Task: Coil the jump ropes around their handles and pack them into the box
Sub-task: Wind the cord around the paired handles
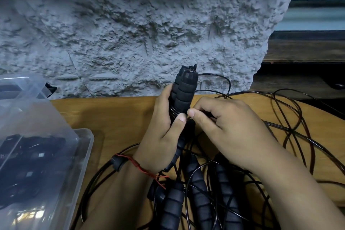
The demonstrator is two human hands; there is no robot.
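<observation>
- The left hand (164,136) holds a pair of black ribbed foam jump-rope handles (183,91) upright over the far edge of the wooden tabletop (112,114). Its grip is wrapped round them, with the thumb pressed on the front.
- A few turns of thin black rope cord (175,111) sit round the handles just above that thumb.
- The right hand (229,127) has a narrow grip, thumb and forefinger pinching the cord right beside the handles.
- The rest of the cord lies in loose loops across the tabletop to the right.
- More black foam handles (197,188) lie in the tangle beneath both wrists.
- A clear plastic box (89,136) stands on the tabletop at the left with its lid (28,95) raised and dark bundled ropes (33,147) inside.
- A red thread bracelet (141,167) circles the left wrist.
- A rough grey wall (130,33) rises behind.
</observation>
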